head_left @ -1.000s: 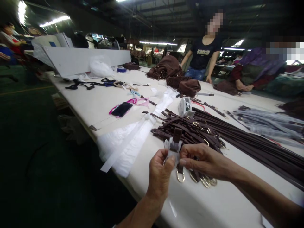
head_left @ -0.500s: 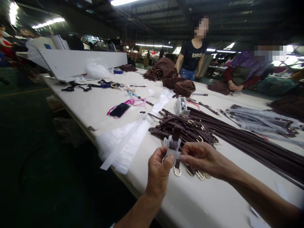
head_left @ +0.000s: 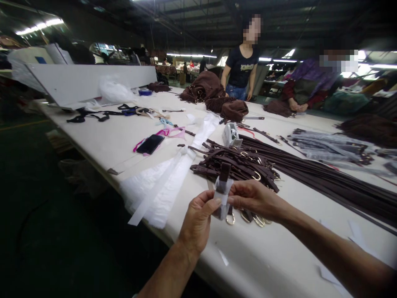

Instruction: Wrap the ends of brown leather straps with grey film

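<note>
A dark brown strap (head_left: 225,170), wrapped in thin translucent white sheet (head_left: 223,187), stands upright between my two hands. My left hand (head_left: 197,217) pinches its left side, the thumb pressed on the front of the wrapping. From the right, my right hand (head_left: 252,199) grips the edge of the same wrapped strap with thumb and fingertips. Just behind lies a pile of brown straps (head_left: 235,161) with gold-coloured metal rings and hooks. More gold rings (head_left: 259,220) show under my right hand. A small white slip (head_left: 223,257) is below my hands.
A tape dispenser (head_left: 232,134) stands behind the pile. White sheeting (head_left: 158,186) hangs over the near table edge, with a phone (head_left: 150,144) beyond it. Long brown straps (head_left: 310,178) stretch right. Two people stand across the table near brown bags (head_left: 203,87).
The wrapping, loose and flared before, now lies closer around the strap. My right fingers have moved in against it. A white slip now shows below my hands. The view has shifted slightly.
</note>
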`<act>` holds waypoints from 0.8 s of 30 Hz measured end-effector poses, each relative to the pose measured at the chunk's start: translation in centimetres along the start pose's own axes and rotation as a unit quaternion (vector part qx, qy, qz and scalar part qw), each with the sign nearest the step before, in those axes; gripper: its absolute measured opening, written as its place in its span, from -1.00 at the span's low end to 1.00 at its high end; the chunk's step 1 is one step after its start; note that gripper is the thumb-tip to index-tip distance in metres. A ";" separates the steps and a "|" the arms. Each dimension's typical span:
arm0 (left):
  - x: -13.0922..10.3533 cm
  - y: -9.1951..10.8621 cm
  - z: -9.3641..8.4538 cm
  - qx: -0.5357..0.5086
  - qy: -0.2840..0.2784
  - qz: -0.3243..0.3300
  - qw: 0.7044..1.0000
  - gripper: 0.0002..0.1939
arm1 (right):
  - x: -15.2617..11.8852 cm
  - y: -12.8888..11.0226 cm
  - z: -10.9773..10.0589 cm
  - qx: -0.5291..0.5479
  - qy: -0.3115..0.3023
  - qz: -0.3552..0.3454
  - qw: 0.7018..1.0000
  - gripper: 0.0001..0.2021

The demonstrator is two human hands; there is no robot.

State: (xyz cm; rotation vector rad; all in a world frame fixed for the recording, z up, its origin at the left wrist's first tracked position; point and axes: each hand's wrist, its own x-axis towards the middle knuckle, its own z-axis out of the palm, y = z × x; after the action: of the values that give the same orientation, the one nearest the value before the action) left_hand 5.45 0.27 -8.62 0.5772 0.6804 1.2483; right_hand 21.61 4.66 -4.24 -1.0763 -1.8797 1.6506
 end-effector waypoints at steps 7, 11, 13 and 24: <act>0.7 1.0 -1.5 -0.037 -0.023 -0.082 0.996 -0.79 | 0.8 1.6 1.6 -0.008 0.082 -0.075 0.994 -0.72; 0.9 1.2 -2.0 -0.058 -0.031 -0.091 0.994 -0.85 | 1.1 2.3 2.5 -0.048 0.142 -0.142 0.979 -0.76; 0.9 1.4 -1.9 -0.049 -0.033 -0.091 0.994 -0.86 | 1.3 2.8 3.0 -0.047 0.180 -0.159 0.970 -0.78; 0.8 1.6 -0.4 0.088 -0.037 -0.008 0.995 -0.81 | -0.2 3.1 4.5 0.065 0.267 -0.145 0.951 -0.79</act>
State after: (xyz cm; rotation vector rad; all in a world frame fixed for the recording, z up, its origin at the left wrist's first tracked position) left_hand 4.26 1.43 -7.82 0.7590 0.7369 1.1541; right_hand 19.25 1.57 -8.09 -1.0070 -1.4685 1.1518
